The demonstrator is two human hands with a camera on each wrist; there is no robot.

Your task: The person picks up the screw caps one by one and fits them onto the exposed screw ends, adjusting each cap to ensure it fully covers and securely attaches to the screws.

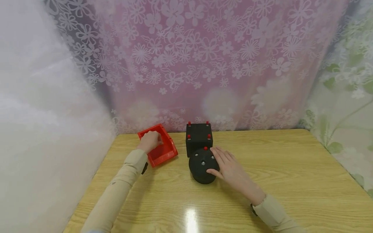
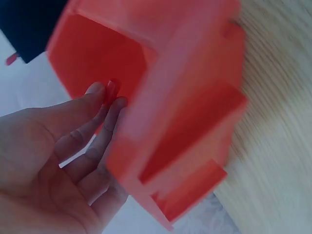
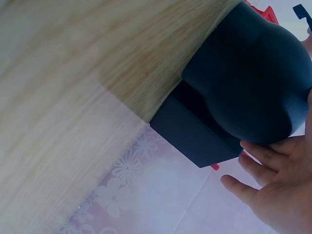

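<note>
Over the red bin (image 1: pixel 163 154), my left hand (image 1: pixel 150 141) reaches inside. In the left wrist view its thumb and fingertips pinch a small red cap (image 2: pixel 112 90); its exact shape is partly hidden. A round black block (image 1: pixel 201 171) stands near the middle of the table, its top bearing one red cap (image 1: pixel 205 148) and several bare metal studs. My right hand (image 1: pixel 230 168) rests against this block's right side with fairly straight fingers, the thumb lying on top. In the right wrist view the fingertips touch its upper edge.
Just behind the round block stands a square black block (image 1: pixel 199 132) with red caps at its top corners. Both stand on the wooden table (image 1: pixel 262 155). A pink flowered curtain (image 1: pixel 204 71) hangs behind the table, and a pale sheet (image 1: pixel 52 123) borders the left.
</note>
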